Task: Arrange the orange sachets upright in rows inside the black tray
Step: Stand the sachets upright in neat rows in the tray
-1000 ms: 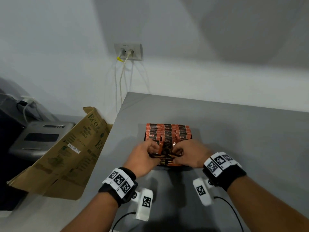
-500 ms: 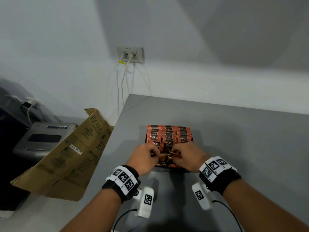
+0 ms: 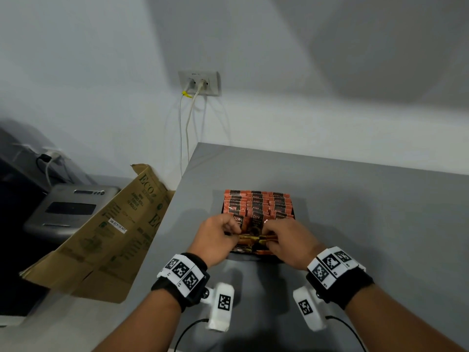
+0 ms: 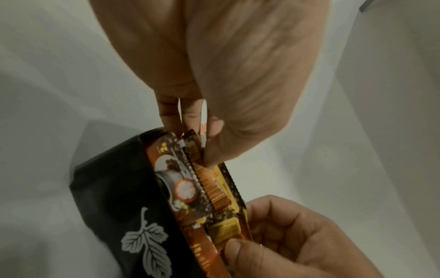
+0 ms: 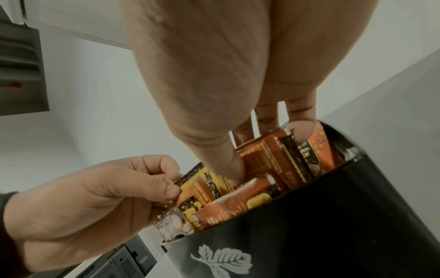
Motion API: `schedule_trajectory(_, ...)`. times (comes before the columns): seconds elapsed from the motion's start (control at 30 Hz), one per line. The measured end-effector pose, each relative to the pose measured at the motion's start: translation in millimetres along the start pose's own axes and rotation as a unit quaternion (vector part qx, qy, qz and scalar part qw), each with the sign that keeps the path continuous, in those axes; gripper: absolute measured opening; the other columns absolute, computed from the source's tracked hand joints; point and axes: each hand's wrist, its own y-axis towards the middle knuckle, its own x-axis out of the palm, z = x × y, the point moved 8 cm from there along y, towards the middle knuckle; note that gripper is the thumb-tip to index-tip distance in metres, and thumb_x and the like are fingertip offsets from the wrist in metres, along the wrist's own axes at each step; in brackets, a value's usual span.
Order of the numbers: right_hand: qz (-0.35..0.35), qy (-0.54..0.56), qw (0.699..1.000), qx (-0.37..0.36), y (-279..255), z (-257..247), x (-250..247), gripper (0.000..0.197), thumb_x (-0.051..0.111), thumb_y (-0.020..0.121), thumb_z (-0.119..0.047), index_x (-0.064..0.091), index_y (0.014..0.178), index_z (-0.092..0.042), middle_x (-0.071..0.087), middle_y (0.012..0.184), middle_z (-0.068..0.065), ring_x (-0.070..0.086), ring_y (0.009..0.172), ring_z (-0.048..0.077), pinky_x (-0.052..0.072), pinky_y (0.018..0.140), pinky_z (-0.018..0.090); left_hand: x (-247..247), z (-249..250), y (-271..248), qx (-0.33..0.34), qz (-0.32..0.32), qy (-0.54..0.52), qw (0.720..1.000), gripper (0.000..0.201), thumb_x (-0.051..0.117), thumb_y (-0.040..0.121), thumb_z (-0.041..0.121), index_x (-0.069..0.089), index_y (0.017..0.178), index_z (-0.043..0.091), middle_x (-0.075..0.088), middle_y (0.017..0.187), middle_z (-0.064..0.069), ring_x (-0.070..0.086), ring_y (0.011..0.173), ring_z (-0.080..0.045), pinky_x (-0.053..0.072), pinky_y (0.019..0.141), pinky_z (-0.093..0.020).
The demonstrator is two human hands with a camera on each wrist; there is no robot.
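Observation:
A black tray (image 3: 256, 257) with a white leaf print (image 5: 221, 261) stands on the grey table, nearly full of upright orange sachets (image 3: 257, 201) in rows. At its near end my left hand (image 3: 229, 231) and right hand (image 3: 270, 233) each pinch one end of a small bunch of sachets (image 3: 251, 240) lying crosswise just above the rim. The left wrist view has my left fingertips (image 4: 214, 129) pinching the bunch's top edge (image 4: 209, 193). My right thumb (image 5: 228, 169) presses down among the near sachets (image 5: 269, 161). How the sachets under both hands stand is hidden.
The grey table (image 3: 355, 212) stretches right of and behind the tray; its left edge runs close to the tray. Off that edge lean a flattened cardboard box (image 3: 101, 237) and a grey machine (image 3: 68, 209). A wall socket (image 3: 199, 83) with cables sits behind.
Both hands have gathered sachets at the tray's near end and now hold them as a crosswise bunch between them. The tray has not moved.

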Motion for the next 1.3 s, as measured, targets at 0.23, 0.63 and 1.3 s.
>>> schedule_trajectory(0.23,0.058,0.052,0.997,0.013,-17,7,-6,0.014,0.066,0.092,-0.027,0.061,0.104,-0.031,0.063,0.104,-0.01,0.057,0.095,0.008,0.05,0.085,0.025,-3,-3,-4,-0.002,0.019,-0.03,0.999,0.025,0.07,0.08,-0.002,0.067,0.075,0.022,0.071,0.081,0.005,0.067,0.083,-0.009,0.055,0.081,-0.025)
schedule_trajectory(0.63,0.136,0.248,0.957,0.058,-20,15,-29,0.009,0.063,0.096,-0.017,0.059,0.098,-0.024,0.067,0.092,-0.013,0.061,0.082,-0.011,0.046,0.065,0.005,-23,-12,-3,-0.031,0.134,-0.142,0.98,0.027,0.063,0.084,-0.011,0.06,0.082,0.016,0.064,0.081,0.001,0.06,0.077,-0.012,0.052,0.071,-0.022)
schedule_trajectory(1.3,0.132,0.496,0.851,0.108,16,-6,-39,0.005,0.066,0.094,-0.014,0.069,0.098,-0.014,0.077,0.095,0.003,0.074,0.089,0.02,0.058,0.086,0.041,-19,23,7,-0.041,0.154,-0.386,0.908,0.022,0.057,0.092,-0.009,0.061,0.094,0.012,0.063,0.092,-0.012,0.065,0.071,-0.015,0.055,0.062,-0.033)
